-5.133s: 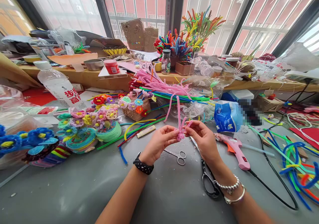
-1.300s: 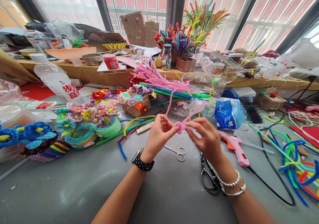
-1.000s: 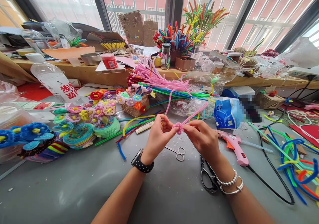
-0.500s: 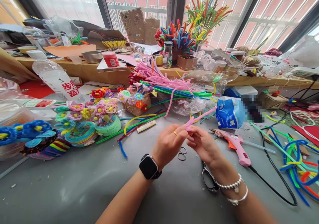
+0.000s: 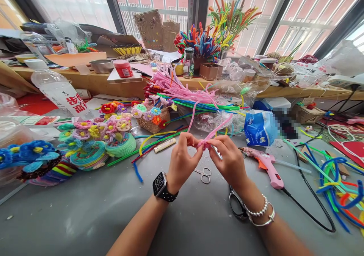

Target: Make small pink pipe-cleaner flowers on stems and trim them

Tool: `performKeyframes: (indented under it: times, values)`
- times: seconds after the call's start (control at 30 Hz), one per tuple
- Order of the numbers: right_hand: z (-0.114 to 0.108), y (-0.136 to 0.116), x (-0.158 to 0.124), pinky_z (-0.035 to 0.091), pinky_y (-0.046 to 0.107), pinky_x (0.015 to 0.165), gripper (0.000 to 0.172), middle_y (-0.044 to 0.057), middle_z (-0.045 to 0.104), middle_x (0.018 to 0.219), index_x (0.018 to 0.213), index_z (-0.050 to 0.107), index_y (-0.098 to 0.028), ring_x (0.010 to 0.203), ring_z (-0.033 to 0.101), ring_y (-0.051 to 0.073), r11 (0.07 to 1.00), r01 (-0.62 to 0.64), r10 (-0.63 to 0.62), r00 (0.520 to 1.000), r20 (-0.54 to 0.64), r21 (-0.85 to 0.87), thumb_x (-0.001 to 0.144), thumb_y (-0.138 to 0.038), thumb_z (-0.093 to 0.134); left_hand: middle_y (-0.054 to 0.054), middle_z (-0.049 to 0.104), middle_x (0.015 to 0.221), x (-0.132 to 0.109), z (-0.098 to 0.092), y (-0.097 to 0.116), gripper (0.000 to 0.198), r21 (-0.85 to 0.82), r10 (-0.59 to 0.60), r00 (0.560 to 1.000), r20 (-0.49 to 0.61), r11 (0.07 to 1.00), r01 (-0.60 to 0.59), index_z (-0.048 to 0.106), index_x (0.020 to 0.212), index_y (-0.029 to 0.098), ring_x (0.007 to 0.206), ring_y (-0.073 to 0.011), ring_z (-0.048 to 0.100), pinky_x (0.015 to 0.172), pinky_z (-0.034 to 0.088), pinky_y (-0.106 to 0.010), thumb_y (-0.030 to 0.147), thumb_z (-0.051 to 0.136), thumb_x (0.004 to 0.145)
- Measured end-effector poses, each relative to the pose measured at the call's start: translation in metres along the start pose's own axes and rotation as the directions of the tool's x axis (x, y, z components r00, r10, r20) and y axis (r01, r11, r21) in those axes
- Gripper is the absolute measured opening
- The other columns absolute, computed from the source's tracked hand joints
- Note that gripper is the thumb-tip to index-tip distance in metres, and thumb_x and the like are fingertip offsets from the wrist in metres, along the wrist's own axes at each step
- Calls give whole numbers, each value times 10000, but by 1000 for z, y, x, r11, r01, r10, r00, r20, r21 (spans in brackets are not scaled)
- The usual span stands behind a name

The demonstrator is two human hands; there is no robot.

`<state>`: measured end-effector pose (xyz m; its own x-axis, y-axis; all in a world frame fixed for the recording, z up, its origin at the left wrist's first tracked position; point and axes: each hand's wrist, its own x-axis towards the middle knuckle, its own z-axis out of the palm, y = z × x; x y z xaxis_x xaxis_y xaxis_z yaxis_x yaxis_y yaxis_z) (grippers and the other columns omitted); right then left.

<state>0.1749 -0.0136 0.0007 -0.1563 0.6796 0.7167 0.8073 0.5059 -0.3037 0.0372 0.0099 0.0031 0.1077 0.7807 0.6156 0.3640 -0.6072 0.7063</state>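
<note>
1. Fingers point(image 5: 196, 156) of the left hand point(image 5: 182, 163) are closed, thumb against forefinger, gripping one side of a pink fuzzy-stem piece point(image 5: 212, 134).
2. Thumb and fingertips of the right hand point(image 5: 229, 161) pinch the other side, so both hands meet around it.
3. That piece is held above the worktop point(image 5: 187, 225); its gathered lower part is mostly covered by the grip, while a straight length slants up and to the right.
4. Small metal scissors point(image 5: 201, 173) lie below and between the hands.
5. Black-handled scissors point(image 5: 241, 215) rest by the right wrist, partly hidden behind it.
6. To the right is a pink glue gun point(image 5: 267, 165), with a blue packet point(image 5: 258, 129) beyond it.
7. Behind the hands sits a bundle of pink stems point(image 5: 182, 89), one strand drooping toward the left hand.
8. Near the left hand lies a small cream tube point(image 5: 165, 145); farther left stands a mint-green pot point(image 5: 122, 146) under fuzzy flowers point(image 5: 113, 126).
</note>
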Motion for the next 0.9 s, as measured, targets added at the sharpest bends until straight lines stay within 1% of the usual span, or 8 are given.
performKeyframes:
  times: [0.17,0.47,0.57,0.63,0.67,0.73,0.83,0.9]
  values:
    - [3,3,-3,425,268,640,139,62,569,780,900,558,-185,723,521,164,984,97,-97,995,8,-151,816,-160,450,35,484,668,-1,0,-2,191,75,34,999,10,997,-35,334,762,213,616,-98,510,615,424,-225,186,521,738]
    - [6,3,-3,389,273,615,153,62,571,732,807,563,-174,690,501,170,982,95,-80,992,96,-161,826,-174,411,19,536,663,-4,0,-4,128,245,160,986,53,955,-168,362,763,215,609,-117,537,577,401,-237,171,482,759]
    - [6,-3,-2,369,273,606,159,44,535,684,718,539,-177,659,480,158,999,-38,40,995,89,-29,813,-185,411,25,529,640,-4,1,-4,112,299,253,966,60,918,-259,380,755,215,580,-112,523,569,398,-232,155,475,761]
    - [5,-7,-1,352,258,567,150,17,496,646,678,512,-180,602,451,134,956,-238,220,969,115,173,800,-213,432,26,534,639,-5,1,-4,136,298,313,949,41,903,-311,373,755,218,584,-109,524,575,402,-230,135,482,755]
    - [4,-8,0,337,247,534,153,0,472,615,657,498,-180,562,427,119,886,-356,320,933,163,298,791,-235,449,27,539,640,-6,1,-4,157,281,333,943,24,903,-326,364,753,219,592,-108,529,578,406,-228,125,490,749]
    - [2,-9,2,287,225,459,176,-33,411,539,622,473,-181,488,370,94,615,-579,457,815,357,535,770,-276,477,26,554,655,-8,1,-2,202,211,351,936,-7,916,-342,337,739,223,630,-109,549,597,418,-229,110,504,737]
    - [0,-5,4,208,206,401,151,-58,354,497,641,488,-175,420,292,67,82,-753,405,624,669,652,738,-290,488,18,570,689,-11,2,1,252,81,307,951,-41,950,-303,295,702,225,704,-116,577,631,435,-244,105,514,729]
    - [-1,-3,5,192,201,393,129,-59,366,514,676,514,-170,410,278,56,-105,-773,344,563,752,626,716,-292,507,14,571,698,-10,3,3,274,-5,177,981,-80,984,-178,280,698,224,706,-121,584,635,441,-255,123,534,722]
